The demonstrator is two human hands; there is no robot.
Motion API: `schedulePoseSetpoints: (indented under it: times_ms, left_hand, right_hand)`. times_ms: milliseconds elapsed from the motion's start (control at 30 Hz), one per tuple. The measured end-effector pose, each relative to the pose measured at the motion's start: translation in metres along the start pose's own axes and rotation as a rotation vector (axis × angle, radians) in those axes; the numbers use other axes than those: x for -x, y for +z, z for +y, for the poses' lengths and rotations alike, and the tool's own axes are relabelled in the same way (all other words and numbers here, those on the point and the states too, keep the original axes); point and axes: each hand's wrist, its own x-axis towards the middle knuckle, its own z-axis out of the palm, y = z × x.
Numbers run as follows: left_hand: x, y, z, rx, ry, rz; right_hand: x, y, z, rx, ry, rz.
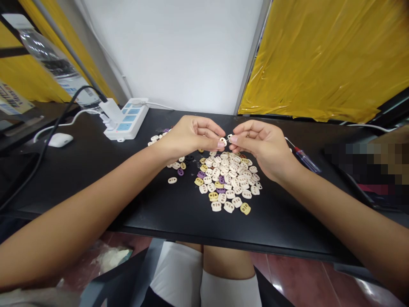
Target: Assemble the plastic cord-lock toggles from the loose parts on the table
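Note:
Both my hands meet above a black table [96,170]. My left hand [191,135] pinches a small cream cord stopper [223,141] between thumb and fingers. My right hand [262,143] is closed in a pinch right beside it, fingertips touching the same piece or a small white part at its tip; which one I cannot tell. Under the hands lies a pile of cream cord stoppers [230,179] with a few yellow and purple ones mixed in. More stoppers [158,138] lie scattered behind my left wrist.
A white power strip [128,121] with plugs and cables sits at the back left, near a white mouse [60,139] and a plastic bottle [54,64]. A screwdriver with a red and blue handle [305,158] lies to the right of my right hand. Yellow sheeting [326,55] hangs behind.

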Motion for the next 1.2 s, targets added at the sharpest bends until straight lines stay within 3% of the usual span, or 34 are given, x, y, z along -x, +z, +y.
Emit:
schedulePoseSetpoints:
  times_ms: [167,367,633,900,1200]
  left_hand:
    - [0.000,0.003,-0.001,0.016,0.011,0.004]
    - [0.002,0.006,0.002,0.027,0.019,-0.002]
    - [0.006,0.018,0.000,0.064,0.038,0.081]
    - [0.010,0.013,0.014,0.116,0.035,0.004]
    - [0.012,0.010,0.018,0.092,0.035,0.017]
  right_hand:
    - [0.001,0.001,0.000,-0.036,0.024,-0.021]
    - [-0.003,-0.006,-0.002,-0.113,0.144,-0.138]
    - [-0.001,-0.003,0.005,-0.116,0.123,-0.104]
    - [-0.008,-0.015,-0.002,-0.240,0.286,-0.236]
    - [-0.001,-0.009,-0.003,-0.211,0.262,-0.332]
